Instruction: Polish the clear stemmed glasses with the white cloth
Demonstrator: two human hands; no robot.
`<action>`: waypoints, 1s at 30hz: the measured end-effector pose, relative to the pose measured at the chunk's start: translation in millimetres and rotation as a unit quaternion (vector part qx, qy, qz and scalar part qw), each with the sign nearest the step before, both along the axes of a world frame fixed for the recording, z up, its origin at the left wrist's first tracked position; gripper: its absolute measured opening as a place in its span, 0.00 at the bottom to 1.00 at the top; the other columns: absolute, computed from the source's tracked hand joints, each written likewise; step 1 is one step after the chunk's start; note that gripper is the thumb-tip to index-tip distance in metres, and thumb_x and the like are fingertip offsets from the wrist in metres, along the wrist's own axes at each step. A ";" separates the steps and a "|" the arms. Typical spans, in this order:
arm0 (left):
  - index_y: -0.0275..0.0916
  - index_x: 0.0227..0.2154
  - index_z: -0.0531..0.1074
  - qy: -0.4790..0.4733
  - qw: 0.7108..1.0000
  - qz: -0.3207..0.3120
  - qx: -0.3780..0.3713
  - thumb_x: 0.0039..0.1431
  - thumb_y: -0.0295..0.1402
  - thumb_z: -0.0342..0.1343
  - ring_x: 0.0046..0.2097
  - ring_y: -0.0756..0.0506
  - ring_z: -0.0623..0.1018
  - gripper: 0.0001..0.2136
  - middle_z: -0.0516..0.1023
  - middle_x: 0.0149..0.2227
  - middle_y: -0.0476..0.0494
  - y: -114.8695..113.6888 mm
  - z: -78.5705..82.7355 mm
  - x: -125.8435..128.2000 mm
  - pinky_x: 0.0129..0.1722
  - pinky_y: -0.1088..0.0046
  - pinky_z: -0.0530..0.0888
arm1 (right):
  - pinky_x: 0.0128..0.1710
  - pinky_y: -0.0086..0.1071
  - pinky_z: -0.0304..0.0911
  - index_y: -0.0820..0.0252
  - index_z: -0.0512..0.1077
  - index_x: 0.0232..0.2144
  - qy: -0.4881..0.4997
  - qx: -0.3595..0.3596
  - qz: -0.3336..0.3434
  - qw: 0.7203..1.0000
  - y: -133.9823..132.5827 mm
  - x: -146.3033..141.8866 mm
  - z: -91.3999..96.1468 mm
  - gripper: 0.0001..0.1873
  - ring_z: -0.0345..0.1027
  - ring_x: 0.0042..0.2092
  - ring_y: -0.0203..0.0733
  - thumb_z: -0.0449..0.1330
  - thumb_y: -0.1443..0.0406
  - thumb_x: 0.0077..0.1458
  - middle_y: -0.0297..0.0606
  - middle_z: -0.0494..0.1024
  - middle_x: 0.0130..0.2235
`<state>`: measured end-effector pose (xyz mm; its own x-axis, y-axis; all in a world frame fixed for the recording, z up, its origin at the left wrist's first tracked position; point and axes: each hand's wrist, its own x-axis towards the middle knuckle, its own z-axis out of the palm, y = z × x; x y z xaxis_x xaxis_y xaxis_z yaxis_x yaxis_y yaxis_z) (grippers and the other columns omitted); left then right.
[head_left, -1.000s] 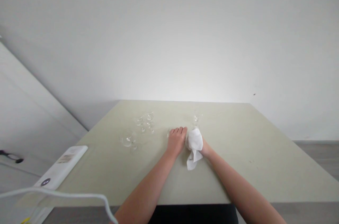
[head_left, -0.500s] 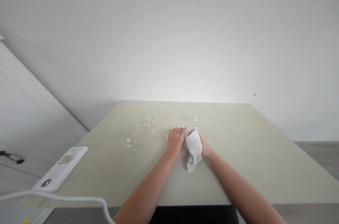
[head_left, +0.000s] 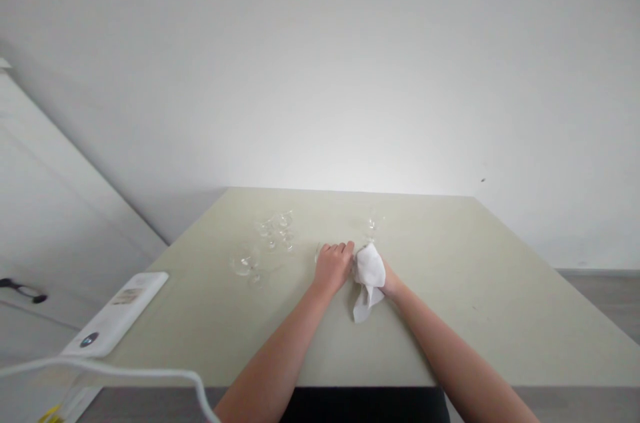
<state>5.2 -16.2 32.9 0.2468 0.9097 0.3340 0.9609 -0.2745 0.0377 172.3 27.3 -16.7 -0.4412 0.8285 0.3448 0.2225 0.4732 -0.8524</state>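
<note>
My left hand (head_left: 334, 268) is closed around a clear glass (head_left: 317, 253); only a thin curved edge of it shows beside the fingers. Wrapped in my right hand (head_left: 391, 281) is a white cloth (head_left: 371, 268), bunched up against the glass just right of my left hand. The cloth's loose end hangs down toward the table's front. Most of my right fingers are hidden behind the cloth. Beyond the hands stands a clear stemmed glass (head_left: 371, 225). To the left are several more clear stemmed glasses (head_left: 284, 234) in a group, and one larger stemmed glass (head_left: 244, 265) nearer me.
The pale table (head_left: 475, 316) reaches back to a white wall (head_left: 350, 76). A white flat box-like object (head_left: 117, 313) lies along the table's left edge. A white cable (head_left: 125, 373) crosses the lower left. At far left is a white cabinet with a dark handle (head_left: 23, 291).
The cloth has turned and bunched more roundly at its top as my right hand shifts slightly. My left hand keeps its hold in nearly the same place.
</note>
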 end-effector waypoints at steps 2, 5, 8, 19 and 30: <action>0.39 0.46 0.66 -0.002 1.000 -0.001 -0.005 0.63 0.28 0.49 0.42 0.42 0.77 0.10 0.78 0.39 0.41 0.6 -0.8 0.4 0.42 0.65 0.65 | 0.37 0.40 0.73 0.53 0.76 0.27 0.008 -0.027 0.006 1.000 -0.3 0.6 1.8 0.08 0.74 0.35 0.50 0.63 0.57 0.46 0.40 0.79 0.30; 0.39 0.45 0.66 -0.004 1.000 0.005 -0.009 0.62 0.28 0.50 0.43 0.42 0.77 0.10 0.78 0.38 0.41 1.1 -1.6 1.5 0.42 0.65 0.65 | 0.38 0.41 0.72 0.53 0.74 0.25 0.016 -0.036 0.002 0.999 -1.7 -0.8 5.1 0.08 0.74 0.35 0.50 0.62 0.56 0.43 0.40 0.79 0.29; 0.38 0.46 0.66 -0.004 1.000 0.003 -0.012 0.62 0.28 0.49 0.43 0.42 0.78 0.10 0.79 0.39 0.41 0.8 -0.7 2.1 0.42 0.65 0.65 | 0.38 0.41 0.72 0.53 0.73 0.25 0.020 -0.032 0.004 0.999 -4.1 -2.3 8.6 0.09 0.73 0.35 0.50 0.61 0.56 0.42 0.40 0.78 0.29; 0.39 0.46 0.66 -0.014 0.999 0.015 -0.043 0.62 0.28 0.50 0.44 0.43 0.78 0.10 0.79 0.40 0.41 0.1 0.3 2.8 0.43 0.66 0.66 | 0.37 0.39 0.72 0.54 0.71 0.27 0.023 -0.030 -0.003 0.999 -2.7 -2.7 6.2 0.09 0.72 0.32 0.46 0.61 0.57 0.43 0.37 0.79 0.29; 0.39 0.46 0.66 -0.015 0.999 0.012 -0.043 0.60 0.27 0.51 0.43 0.42 0.79 0.11 0.80 0.39 0.41 1.4 -0.5 2.8 0.42 0.66 0.68 | 0.40 0.40 0.71 0.54 0.72 0.27 0.018 -0.042 0.005 0.999 -0.4 -2.4 3.4 0.09 0.73 0.34 0.48 0.61 0.56 0.43 0.38 0.79 0.30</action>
